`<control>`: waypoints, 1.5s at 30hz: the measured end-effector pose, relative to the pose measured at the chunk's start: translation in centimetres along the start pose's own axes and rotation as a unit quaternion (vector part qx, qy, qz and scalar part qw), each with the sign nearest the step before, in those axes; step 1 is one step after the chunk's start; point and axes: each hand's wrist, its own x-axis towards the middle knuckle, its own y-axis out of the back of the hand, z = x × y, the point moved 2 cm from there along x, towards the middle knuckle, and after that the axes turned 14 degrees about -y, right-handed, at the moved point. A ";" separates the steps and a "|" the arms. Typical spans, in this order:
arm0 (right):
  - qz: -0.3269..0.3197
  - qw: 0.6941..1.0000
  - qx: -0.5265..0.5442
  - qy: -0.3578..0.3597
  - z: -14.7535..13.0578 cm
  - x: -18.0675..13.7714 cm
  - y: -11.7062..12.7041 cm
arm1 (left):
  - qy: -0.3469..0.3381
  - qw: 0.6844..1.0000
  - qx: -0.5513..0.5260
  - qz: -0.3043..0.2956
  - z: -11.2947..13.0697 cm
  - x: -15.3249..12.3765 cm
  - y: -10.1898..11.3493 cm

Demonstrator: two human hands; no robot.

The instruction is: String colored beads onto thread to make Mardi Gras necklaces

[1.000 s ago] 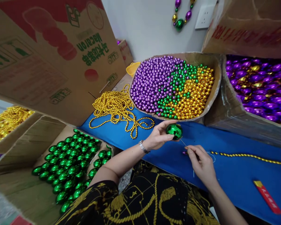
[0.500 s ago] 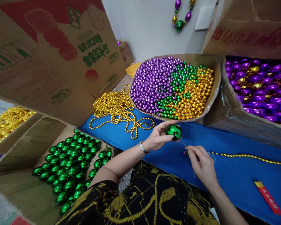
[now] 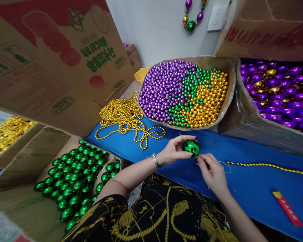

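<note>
- Left hand (image 3: 175, 152) grips the green bead (image 3: 191, 147) above the surface (image 3: 249, 198).
- Right hand (image 3: 213, 173) pinches, apparently, the needle (image 3: 182, 137) running through it.
- Bead looks light, stiff, slick; I'd hold its sides.

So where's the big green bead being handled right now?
Right of centre in the head view, the green bead is in the left hand, below the small-bead carton.

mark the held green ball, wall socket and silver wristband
Held green ball (image 3: 191, 148), head view: visible middle.
Wall socket (image 3: 217, 18), head view: plate centre.
Silver wristband (image 3: 155, 160), head view: its outer side.
</note>
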 end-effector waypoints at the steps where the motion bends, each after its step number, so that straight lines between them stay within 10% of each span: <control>1: 0.005 1.000 -0.002 0.004 -0.1 0.0 0.1 | -0.001 1.000 0.012 -0.018 0.3 0.1 0.1; 7: 0.077 0.997 -0.024 -0.002 0.6 0.0 1.8 | -0.098 0.969 0.229 0.000 3.8 5.7 2.3; 13: 0.121 0.992 -0.041 0.007 1.3 -0.4 3.5 | -0.071 0.759 0.625 -0.169 0.9 15.6 2.8; 18: 0.143 0.988 -0.058 0.007 1.8 -0.7 4.3 | -0.025 0.719 0.669 -0.186 -1.7 18.6 2.4; 21: 0.163 0.985 -0.063 0.005 2.0 -0.7 4.9 | -0.015 0.787 0.599 -0.145 -1.1 17.8 2.1; 24: 0.178 0.982 -0.062 -0.006 2.2 -0.5 5.5 | 0.037 0.954 0.296 -0.031 0.1 15.7 1.3; 26: 0.183 0.981 -0.062 -0.009 2.3 -0.3 5.8 | 0.071 0.993 0.093 0.026 0.6 13.9 0.4; 31: 0.194 0.978 -0.079 0.003 2.0 0.1 6.2 | 0.086 0.994 -0.029 0.068 0.8 11.2 -1.5; 45: 0.172 0.983 -0.061 -0.017 1.8 -0.8 4.9 | -0.041 0.992 0.113 0.028 0.6 9.2 -3.0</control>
